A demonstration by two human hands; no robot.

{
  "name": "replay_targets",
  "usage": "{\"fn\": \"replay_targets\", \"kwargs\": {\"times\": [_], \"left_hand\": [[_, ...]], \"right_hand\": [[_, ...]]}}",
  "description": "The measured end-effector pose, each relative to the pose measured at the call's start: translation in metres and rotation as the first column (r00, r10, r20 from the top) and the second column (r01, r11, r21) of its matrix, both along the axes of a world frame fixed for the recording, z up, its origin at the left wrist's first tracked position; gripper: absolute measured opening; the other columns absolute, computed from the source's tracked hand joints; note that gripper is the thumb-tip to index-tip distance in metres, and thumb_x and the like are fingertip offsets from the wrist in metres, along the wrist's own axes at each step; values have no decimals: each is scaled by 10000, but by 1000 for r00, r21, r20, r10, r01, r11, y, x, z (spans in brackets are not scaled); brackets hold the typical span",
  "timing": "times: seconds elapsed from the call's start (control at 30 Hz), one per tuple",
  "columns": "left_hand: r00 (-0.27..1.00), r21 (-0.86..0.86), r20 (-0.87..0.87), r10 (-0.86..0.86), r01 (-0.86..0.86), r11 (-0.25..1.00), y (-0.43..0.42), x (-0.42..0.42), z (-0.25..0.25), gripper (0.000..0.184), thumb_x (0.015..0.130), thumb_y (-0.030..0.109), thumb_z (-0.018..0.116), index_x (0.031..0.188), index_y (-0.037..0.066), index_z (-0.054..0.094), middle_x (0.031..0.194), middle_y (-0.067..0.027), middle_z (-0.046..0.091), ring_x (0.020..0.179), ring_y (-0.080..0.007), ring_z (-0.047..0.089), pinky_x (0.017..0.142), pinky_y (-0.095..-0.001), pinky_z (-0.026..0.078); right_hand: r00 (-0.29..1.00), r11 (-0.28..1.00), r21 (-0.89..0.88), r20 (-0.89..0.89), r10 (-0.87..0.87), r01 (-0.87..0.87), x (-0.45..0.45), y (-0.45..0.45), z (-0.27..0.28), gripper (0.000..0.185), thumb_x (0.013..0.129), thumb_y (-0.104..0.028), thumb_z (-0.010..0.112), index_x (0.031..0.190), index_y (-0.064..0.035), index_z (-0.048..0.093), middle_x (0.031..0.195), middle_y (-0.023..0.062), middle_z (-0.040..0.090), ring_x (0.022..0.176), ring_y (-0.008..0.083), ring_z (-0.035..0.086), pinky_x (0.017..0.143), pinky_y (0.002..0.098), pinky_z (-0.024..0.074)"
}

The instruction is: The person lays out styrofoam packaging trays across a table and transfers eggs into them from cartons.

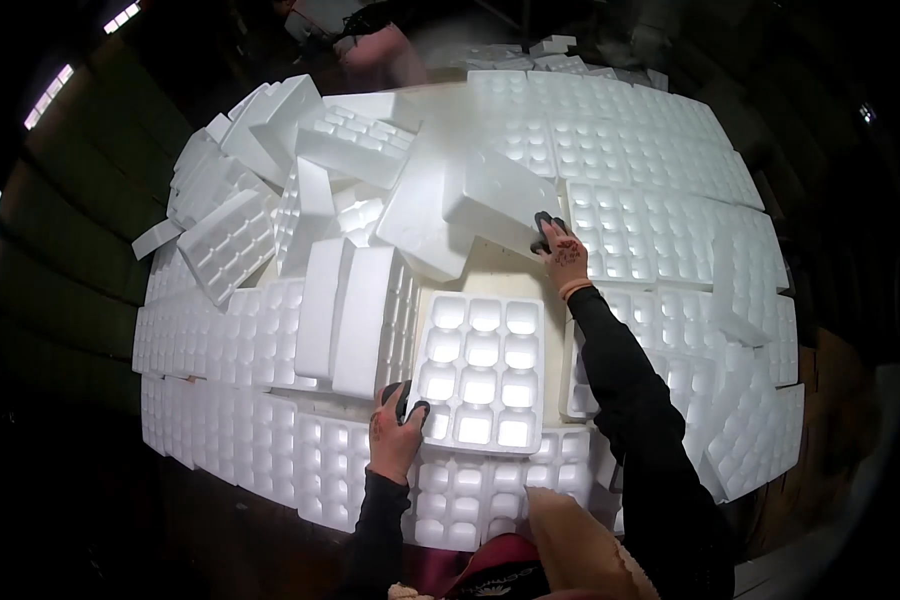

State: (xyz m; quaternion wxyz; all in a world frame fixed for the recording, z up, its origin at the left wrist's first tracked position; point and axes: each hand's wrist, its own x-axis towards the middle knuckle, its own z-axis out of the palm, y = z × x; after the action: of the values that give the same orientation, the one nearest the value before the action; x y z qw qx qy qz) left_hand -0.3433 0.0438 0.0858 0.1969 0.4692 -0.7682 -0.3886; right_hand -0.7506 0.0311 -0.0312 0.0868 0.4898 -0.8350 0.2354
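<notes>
My left hand (pixel 396 436), with black coverings on its fingers, grips the lower left corner of a white foam tray (pixel 482 398). This tray lies with its rows of square-mouthed hollows facing up. Farther out, my right hand (pixel 564 258) has its black-covered fingers closed at the right corner of another foam tray (pixel 500 195). That one is tilted and shows a smooth side; its hollows are hidden. Just left of the first tray, two foam trays (pixel 365 320) stand on edge against each other.
A loose heap of foam trays (pixel 270 150) covers the back left. Rows of trays (pixel 630 230) lie hollows up on the right, and more (pixel 220 335) on the left. A strip of pale tabletop (pixel 505 270) shows between. Another person (pixel 380 55) is across the table.
</notes>
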Motion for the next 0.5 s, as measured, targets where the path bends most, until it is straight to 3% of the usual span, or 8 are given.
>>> {"fn": "replay_targets", "kwargs": {"times": [0.1, 0.17, 0.27, 0.3, 0.33, 0.4, 0.43, 0.5], "left_hand": [[1000, 8, 4, -8, 8, 1000, 0, 6, -5, 427, 777, 156, 665, 1166, -12, 608, 1139, -197, 578, 1014, -351, 599, 890, -384, 481], [1000, 7, -17, -23, 23, 1000, 1, 7, -5, 425, 780, 169, 659, 1161, -11, 609, 1136, -202, 582, 1016, -362, 594, 895, -392, 477], [998, 78, -55, -18, 23, 997, 5, 5, 5, 413, 781, 177, 650, 1149, -8, 613, 1108, -204, 599, 1014, -370, 590, 895, -402, 474], [999, 75, -39, -22, 25, 997, 6, 6, 6, 406, 782, 176, 648, 1144, -5, 614, 1099, -201, 604, 1014, -369, 590, 894, -402, 474], [1000, 72, -19, -23, 24, 997, 7, 7, 6, 400, 783, 175, 646, 1139, -3, 616, 1090, -198, 610, 1013, -369, 590, 892, -402, 474], [998, 25, -10, -65, 65, 998, 4, 7, 4, 391, 782, 176, 644, 1132, 2, 620, 1086, -191, 616, 1004, -370, 592, 884, -400, 477], [997, 6, -1, -77, 77, 997, 5, 10, 2, 387, 782, 177, 643, 1128, 4, 622, 1084, -187, 620, 999, -370, 593, 880, -399, 478], [983, -209, 59, -172, 180, 961, 1, 24, -34, 391, 785, 191, 648, 1130, 9, 622, 1102, -181, 618, 1006, -365, 582, 883, -405, 477]], "right_hand": [[945, 968, -246, 324, 42, 42, 8, 34, 66, 517, 773, -145, 704, 1266, -99, 558, 1079, 112, 668, 985, 220, 649, 842, 318, 507], [731, 924, -373, 654, 198, 83, 1, 53, 100, 442, 787, -140, 691, 1198, -13, 588, 986, 144, 693, 896, 205, 671, 761, 320, 521], [467, 942, -228, 879, 91, 245, -12, 69, 81, 403, 821, -178, 678, 1126, 74, 604, 930, 198, 695, 850, 233, 681, 732, 335, 529], [499, 949, -170, 867, 15, 267, -10, 76, 70, 455, 818, -196, 682, 1172, 65, 564, 986, 206, 665, 900, 272, 652, 782, 356, 515], [688, 955, -175, 724, -41, 241, -6, 79, 58, 511, 816, -215, 686, 1219, 55, 524, 1043, 214, 636, 950, 311, 624, 832, 377, 502], [963, 961, -242, 260, -71, 136, 9, 81, 49, 630, 811, -251, 694, 1313, 35, 445, 1157, 230, 576, 1050, 389, 566, 932, 420, 474], [991, 975, -219, 136, -16, 46, 27, 84, 65, 642, 788, -290, 710, 1315, -19, 462, 1215, 208, 540, 1109, 382, 527, 959, 437, 446], [980, 979, 71, 77, 184, -189, 51, 84, 92, 671, 743, -367, 741, 1319, -127, 496, 1331, 163, 470, 1227, 368, 448, 1013, 472, 390]]}}
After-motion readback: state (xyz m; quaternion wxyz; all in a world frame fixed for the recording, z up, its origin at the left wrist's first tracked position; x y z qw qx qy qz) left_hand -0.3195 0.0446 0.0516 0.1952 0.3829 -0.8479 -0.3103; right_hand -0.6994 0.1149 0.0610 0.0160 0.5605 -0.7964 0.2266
